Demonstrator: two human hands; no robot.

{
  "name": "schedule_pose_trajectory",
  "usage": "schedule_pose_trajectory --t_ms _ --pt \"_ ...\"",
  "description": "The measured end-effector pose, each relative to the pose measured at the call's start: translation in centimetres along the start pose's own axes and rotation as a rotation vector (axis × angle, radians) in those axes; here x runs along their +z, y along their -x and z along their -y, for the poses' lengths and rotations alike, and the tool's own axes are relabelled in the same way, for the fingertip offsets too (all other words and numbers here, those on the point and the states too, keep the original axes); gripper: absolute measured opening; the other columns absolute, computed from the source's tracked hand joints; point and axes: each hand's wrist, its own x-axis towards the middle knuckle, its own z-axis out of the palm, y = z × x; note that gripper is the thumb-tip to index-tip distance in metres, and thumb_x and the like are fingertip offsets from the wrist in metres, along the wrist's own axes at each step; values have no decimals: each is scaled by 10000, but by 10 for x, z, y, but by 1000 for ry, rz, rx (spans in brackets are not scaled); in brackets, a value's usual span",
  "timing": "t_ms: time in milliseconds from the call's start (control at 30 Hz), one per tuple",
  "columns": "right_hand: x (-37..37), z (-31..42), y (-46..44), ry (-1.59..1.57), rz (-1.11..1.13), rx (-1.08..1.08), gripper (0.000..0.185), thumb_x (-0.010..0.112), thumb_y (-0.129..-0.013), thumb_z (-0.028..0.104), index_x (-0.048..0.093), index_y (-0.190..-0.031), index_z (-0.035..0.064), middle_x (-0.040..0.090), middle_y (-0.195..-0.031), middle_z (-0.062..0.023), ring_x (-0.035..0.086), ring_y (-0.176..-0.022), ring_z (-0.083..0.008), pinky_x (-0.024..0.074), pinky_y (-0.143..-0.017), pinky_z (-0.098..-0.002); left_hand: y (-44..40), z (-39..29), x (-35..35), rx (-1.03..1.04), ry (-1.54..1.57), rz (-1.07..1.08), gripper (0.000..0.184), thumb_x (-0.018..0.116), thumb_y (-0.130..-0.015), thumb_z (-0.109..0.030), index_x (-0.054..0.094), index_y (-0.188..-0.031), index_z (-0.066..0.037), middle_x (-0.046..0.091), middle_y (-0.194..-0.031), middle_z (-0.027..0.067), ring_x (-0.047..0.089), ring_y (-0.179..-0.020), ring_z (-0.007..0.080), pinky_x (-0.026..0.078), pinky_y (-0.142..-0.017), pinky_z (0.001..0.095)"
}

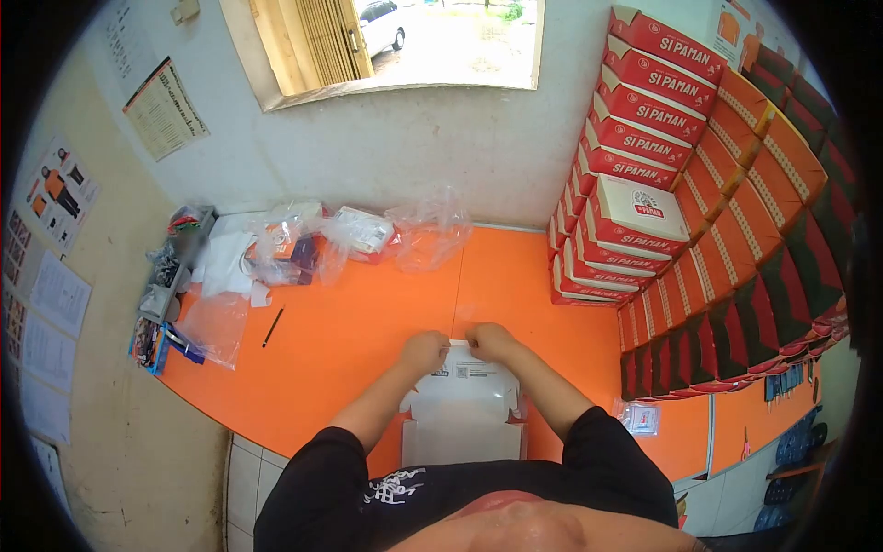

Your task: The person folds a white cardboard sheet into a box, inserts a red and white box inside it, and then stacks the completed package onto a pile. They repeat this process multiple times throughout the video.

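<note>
A partly folded cardboard box sheet lies on the orange table, close to my body, its pale inner side up with small print and a square code near the far edge. My left hand pinches the far left corner of the sheet. At the far right corner, my right hand has its fingers closed on the same sheet. Small red flaps show at the sheet's sides. Its near end is hidden by my shirt.
Stacked red and white boxes and rows of folded orange and dark boxes stand at the right. Plastic-wrapped packages, a grey tray and a black pen are at the left. The orange table meets a wall.
</note>
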Motion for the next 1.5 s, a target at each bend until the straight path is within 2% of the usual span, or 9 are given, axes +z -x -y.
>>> schedule_pose_trajectory --t_ms 100,167,333,467,533,667,767,1200,1500 --pt "-20 -11 7 -238 147 -50 121 609 -724 120 598 -814 39 630 -811 -102 588 -750 -224 459 -664 -352 -17 16 -54 -175 513 247 272 568 -762 -176 610 -1011 -76 616 -882 114 599 -779 245 465 -735 353" --pt "-29 -15 16 -943 680 -143 191 612 -791 171 591 -908 21 622 -950 -85 565 -900 -176 440 -784 -326 -30 41 -53 -369 1169 306 340 595 -769 -218 589 -1071 -63 610 -954 130 592 -845 250 464 -775 343" --pt "-26 15 64 -1018 940 -442 201 575 -831 125 580 -978 -12 591 -1068 -98 518 -1054 -175 391 -923 -308 -10 23 2 63 273 21 322 605 -733 -146 590 -1042 -57 595 -964 130 567 -909 297 456 -811 378" --pt "-28 22 69 -927 910 -419 168 562 -838 105 592 -961 -6 594 -1060 -95 524 -1052 -177 410 -893 -301 -13 -4 11 -79 51 47 279 595 -692 -79 605 -970 -54 590 -937 137 564 -933 307 462 -808 405" --pt "-32 17 55 -859 720 -109 160 572 -812 83 606 -950 9 617 -990 -85 558 -996 -180 446 -830 -302 -19 -7 6 -47 10 107 242 579 -698 -69 608 -938 -50 591 -933 142 574 -916 304 473 -785 400" --pt "5 -35 4 -53 -467 -248 256 607 -691 93 628 -946 78 629 -870 -122 596 -806 -300 475 -711 -369 -27 -17 -6 56 -166 154 157 518 -736 -47 612 -862 -38 597 -899 150 603 -847 297 503 -710 385" --pt "37 -58 -15 -238 -80 -188 177 605 -674 109 635 -846 82 615 -852 -146 581 -795 -316 465 -699 -395 -25 -25 -20 78 -181 174 149 488 -758 -46 601 -854 -34 601 -870 149 612 -820 293 508 -691 386" --pt "38 -28 0 -12 -226 -323 87 583 -637 91 597 -712 49 565 -720 -120 585 -713 -293 470 -631 -402 -19 -26 1 152 -175 166 103 535 -731 -58 594 -816 -56 617 -819 110 621 -771 262 510 -661 370" --pt "12 3 22 229 133 -201 139 546 -725 102 652 -764 20 631 -760 -147 630 -715 -295 499 -613 -399 -22 -28 -8 225 -219 357 115 582 -701 -87 652 -787 -56 642 -797 126 639 -784 245 518 -624 354"
